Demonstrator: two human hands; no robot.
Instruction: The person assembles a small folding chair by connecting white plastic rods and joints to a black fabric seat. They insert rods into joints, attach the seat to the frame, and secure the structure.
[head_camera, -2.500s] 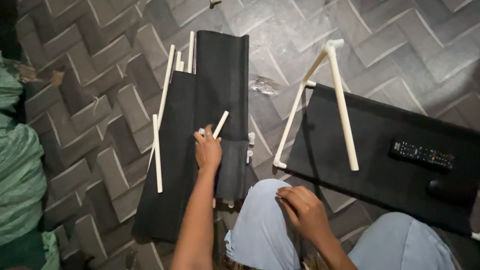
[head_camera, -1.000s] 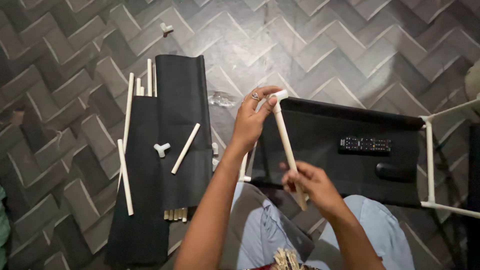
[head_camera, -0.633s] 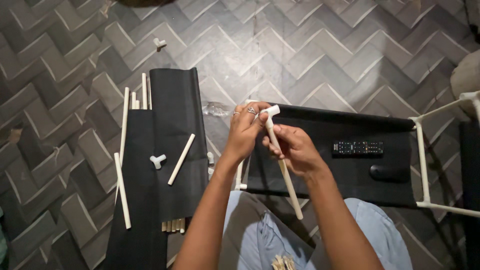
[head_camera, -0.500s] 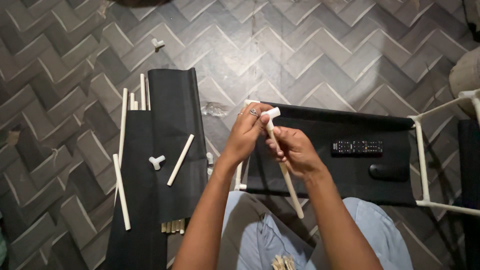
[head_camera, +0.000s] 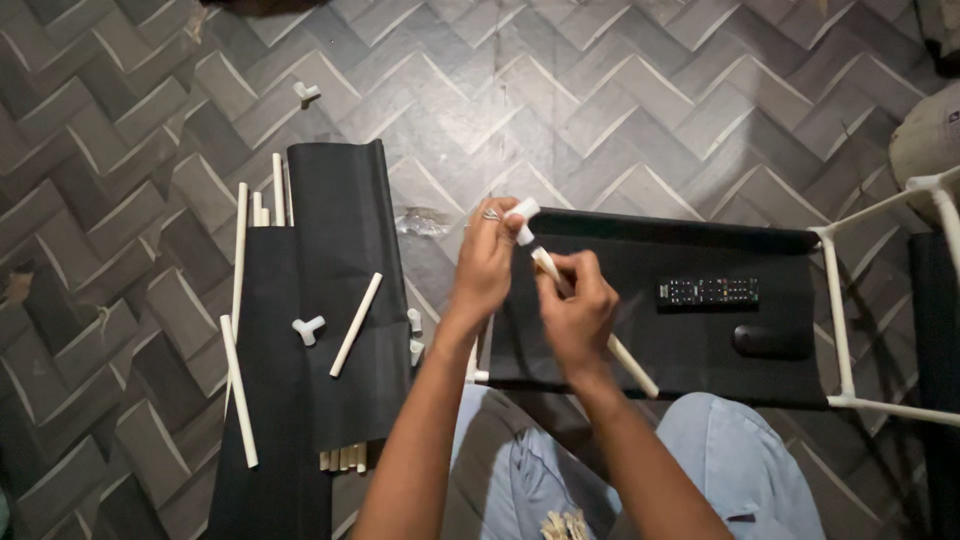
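My left hand (head_camera: 487, 262) pinches a small white plastic connector (head_camera: 522, 212) at the top end of a white rod (head_camera: 630, 364). My right hand (head_camera: 575, 305) is wrapped around that rod just below the connector; the rod slants down to the right over a black fabric shelf panel (head_camera: 640, 330). Both hands are held above my knees, which are in light blue trousers (head_camera: 740, 470).
On the left lie black fabric panels (head_camera: 335, 300) with loose white rods (head_camera: 356, 324) and a three-way connector (head_camera: 308, 328). Another connector (head_camera: 305, 93) sits on the grey herringbone floor. A black remote (head_camera: 707, 292) and a dark oval object (head_camera: 770, 341) rest on the right panel, framed by white rods (head_camera: 836, 310).
My left hand left the panels on the left and came to the rod's top end. My right hand slid up the rod until it is just under the connector.
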